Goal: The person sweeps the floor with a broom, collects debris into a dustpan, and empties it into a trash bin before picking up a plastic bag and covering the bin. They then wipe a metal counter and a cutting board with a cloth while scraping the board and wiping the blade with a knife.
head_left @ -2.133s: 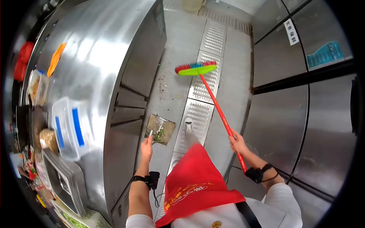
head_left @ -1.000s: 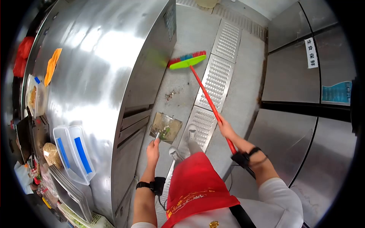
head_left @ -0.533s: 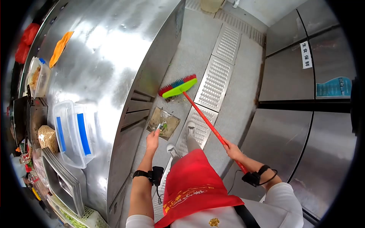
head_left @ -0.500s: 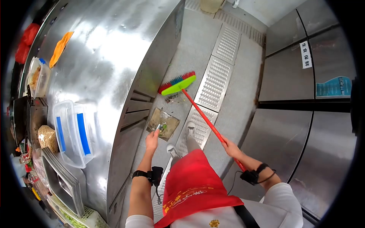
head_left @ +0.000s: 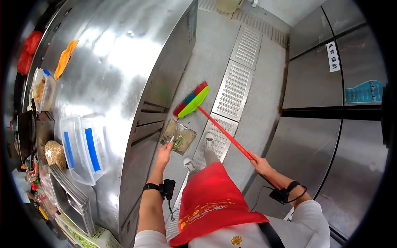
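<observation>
The broom (head_left: pixel 194 103) is held by its red handle in the wrapped grip of the right hand (head_left: pixel 261 165); its head is placed just beside the dustpan's far edge (contact cannot be told). The dustpan (head_left: pixel 187 135), with green scraps (head_left: pixel 178 143) inside, is held low by its short handle, around which the left hand (head_left: pixel 164 152) is closed. Were the pan tipped or the bristles flicked hard, scraps could be scattered onto the perforated drain covers (head_left: pixel 234 89). Sweeping is hemmed on 1 side by the cabinet below the steel surface (head_left: pixel 111 82), and nearer by 2 shoes (head_left: pixel 209 142); more room is offered by the floor (head_left: pixel 269 78) toward the refrigerator doors (head_left: pixel 308 142).
</observation>
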The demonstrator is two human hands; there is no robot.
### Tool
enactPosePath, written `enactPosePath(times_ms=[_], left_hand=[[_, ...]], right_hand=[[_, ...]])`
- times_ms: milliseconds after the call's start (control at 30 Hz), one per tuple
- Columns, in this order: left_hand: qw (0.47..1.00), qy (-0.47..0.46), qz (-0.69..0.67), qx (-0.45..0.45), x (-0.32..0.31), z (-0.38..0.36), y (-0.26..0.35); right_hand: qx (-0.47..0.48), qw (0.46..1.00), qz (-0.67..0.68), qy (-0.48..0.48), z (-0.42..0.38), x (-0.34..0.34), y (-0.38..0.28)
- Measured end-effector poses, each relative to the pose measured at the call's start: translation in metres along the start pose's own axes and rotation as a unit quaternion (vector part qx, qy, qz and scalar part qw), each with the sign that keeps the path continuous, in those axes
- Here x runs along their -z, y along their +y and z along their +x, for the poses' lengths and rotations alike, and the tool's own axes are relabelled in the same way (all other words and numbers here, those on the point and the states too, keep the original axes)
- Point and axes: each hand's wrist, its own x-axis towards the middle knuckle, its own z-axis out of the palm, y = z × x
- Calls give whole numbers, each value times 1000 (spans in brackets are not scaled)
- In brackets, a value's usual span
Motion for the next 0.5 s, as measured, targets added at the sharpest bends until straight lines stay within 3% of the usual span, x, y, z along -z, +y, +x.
enactPosePath(times_ms=[67, 167, 233, 367, 433, 500], left_hand=[[1000, -7, -1, 1, -2, 3, 0], [1000, -8, 3, -2, -3, 9, 2], [1000, -14, -5, -12, -5, 13, 5], [1000, -15, -16, -20, -7, 13, 14], [999, -22, -31, -24, -10, 18, 6], [999, -18, -31, -26, -14, 21, -2]], right_hand=[[-20, 999, 27, 12, 2, 6, -1], [136, 975, 45, 172, 66, -30, 20], [-71, 986, 116, 99, 82, -22, -41], [-40, 991, 76, 107, 98, -86, -21], [-18, 997, 39, 62, 54, -130, 8], [-3, 999, 39, 8, -18, -143, -8]])
